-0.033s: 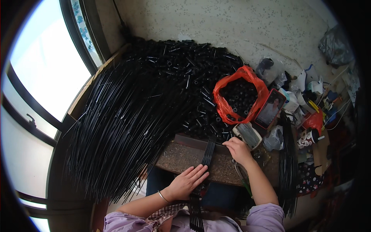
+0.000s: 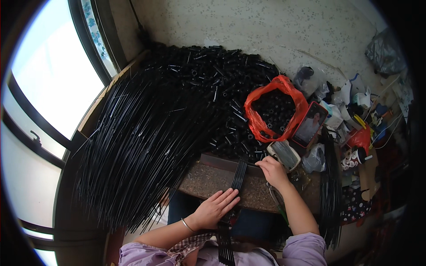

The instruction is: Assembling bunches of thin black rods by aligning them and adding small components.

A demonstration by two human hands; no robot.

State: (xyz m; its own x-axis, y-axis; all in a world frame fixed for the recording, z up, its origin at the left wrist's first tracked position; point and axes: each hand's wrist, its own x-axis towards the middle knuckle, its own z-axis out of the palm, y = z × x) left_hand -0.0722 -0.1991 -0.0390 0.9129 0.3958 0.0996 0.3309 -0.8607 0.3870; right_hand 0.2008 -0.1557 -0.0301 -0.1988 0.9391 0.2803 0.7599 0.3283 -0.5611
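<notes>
A flat row of thin black rods runs across the wooden work board and over its near edge. My left hand lies flat on the near part of these rods, fingers stretched out. More of the row hangs down below that hand, towards my lap. To the right of the rods, my right hand is closed in a pinch by the end of a dark raised strip along the board. What its fingertips hold, if anything, is too small to make out.
A large bundle of long black rods fills the left. Black tubular parts are heaped behind. An open red bag holds small black parts. Nearby are a phone, a pale box, pliers and a patterned cup.
</notes>
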